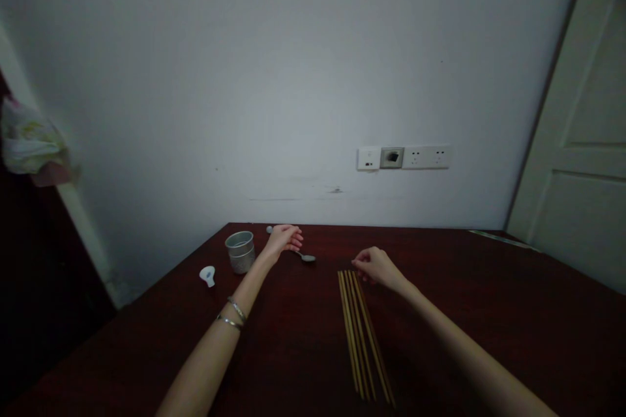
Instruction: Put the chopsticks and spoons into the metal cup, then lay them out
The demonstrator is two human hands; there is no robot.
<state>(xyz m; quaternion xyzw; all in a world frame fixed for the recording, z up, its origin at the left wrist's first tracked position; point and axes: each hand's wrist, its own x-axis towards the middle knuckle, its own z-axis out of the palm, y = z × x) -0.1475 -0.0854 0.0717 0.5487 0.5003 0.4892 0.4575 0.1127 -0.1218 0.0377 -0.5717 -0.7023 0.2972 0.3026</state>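
**Sticks (360,332) beside the right hand (376,266)**

Head view, my remote feed. The sticks lie on the wearer's side of the right hand, far ends by its fingertips. Its fingers are curled, thumb near forefinger; whether they pinch a stick I cannot tell. The left hand (286,238) curls loosely by the spoon (308,258), contact unclear. I judge the sticks light, stiff, apt to roll, best held mid-length.

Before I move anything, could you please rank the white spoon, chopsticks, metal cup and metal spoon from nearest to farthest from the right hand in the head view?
From the right hand:
1. Chopsticks: far ends right by the fingers.
2. Metal spoon: to the left, partly hidden by the left hand.
3. Metal cup: farther left.
4. White spoon: leftmost.
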